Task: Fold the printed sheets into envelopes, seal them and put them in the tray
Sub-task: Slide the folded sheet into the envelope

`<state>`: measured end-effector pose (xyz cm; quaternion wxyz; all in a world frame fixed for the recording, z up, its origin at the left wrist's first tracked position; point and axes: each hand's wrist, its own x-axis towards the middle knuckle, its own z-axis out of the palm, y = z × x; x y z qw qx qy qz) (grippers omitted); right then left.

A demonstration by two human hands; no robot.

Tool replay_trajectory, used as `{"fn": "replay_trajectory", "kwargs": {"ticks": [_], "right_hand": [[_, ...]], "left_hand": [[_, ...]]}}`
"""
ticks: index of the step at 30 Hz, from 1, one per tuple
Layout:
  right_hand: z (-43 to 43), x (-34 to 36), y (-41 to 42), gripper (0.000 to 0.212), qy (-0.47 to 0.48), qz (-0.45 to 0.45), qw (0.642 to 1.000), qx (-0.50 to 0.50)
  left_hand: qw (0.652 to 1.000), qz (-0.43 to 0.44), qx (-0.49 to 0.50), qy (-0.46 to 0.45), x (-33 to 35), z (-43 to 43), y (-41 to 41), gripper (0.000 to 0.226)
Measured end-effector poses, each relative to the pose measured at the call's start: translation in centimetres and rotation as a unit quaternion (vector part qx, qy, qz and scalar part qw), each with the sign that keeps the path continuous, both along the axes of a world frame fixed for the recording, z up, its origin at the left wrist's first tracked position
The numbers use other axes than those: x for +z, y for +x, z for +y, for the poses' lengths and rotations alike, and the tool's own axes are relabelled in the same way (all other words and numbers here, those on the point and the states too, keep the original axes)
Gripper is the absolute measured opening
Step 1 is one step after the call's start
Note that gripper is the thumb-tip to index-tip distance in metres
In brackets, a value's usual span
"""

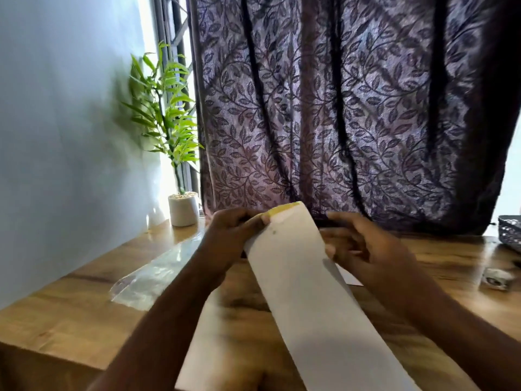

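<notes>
At the bottom centre of the frame, one white sheet [197, 348] lies flat on the wooden table [56, 320]. Above it, one long white envelope [304, 292] slants from the lower right up to the middle of the frame, lifted off the table. A yellow strip [282, 208] runs across its top end. The left hand [234, 235] pinches that top end, thumb on the face of the paper. The right hand [366, 249] sits at the envelope's right edge with curled fingers. Whether it grips the paper I cannot tell. One corner of another white paper [352, 279] shows under this hand.

One clear plastic sleeve [152, 277] lies at centre left. One small blurred object [497, 279] rests at the right edge. Above it is one dark mesh tray [510, 232], well apart from the envelope. Further back, one potted plant [183, 208] stands left of one leaf-patterned curtain [338, 108].
</notes>
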<state>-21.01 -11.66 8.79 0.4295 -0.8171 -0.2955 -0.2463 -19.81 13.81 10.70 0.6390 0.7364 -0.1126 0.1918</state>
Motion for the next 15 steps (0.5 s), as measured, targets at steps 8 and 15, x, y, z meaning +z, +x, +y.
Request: {"fn": "replay_trajectory", "kwargs": {"ticks": [8, 15], "right_hand": [[-3.5, 0.3, 5.6, 0.053, -0.061, 0.045, 0.988, -0.137], [-5.5, -4.4, 8.0, 0.05, -0.163, 0.06, 0.962, -0.211]], "left_hand": [[0.99, 0.103, -0.084, 0.055, -1.7, -7.5, 7.8, 0.028], [0.968, 0.182, -0.174, 0.023, -3.8, -10.1, 10.8, 0.029]]}}
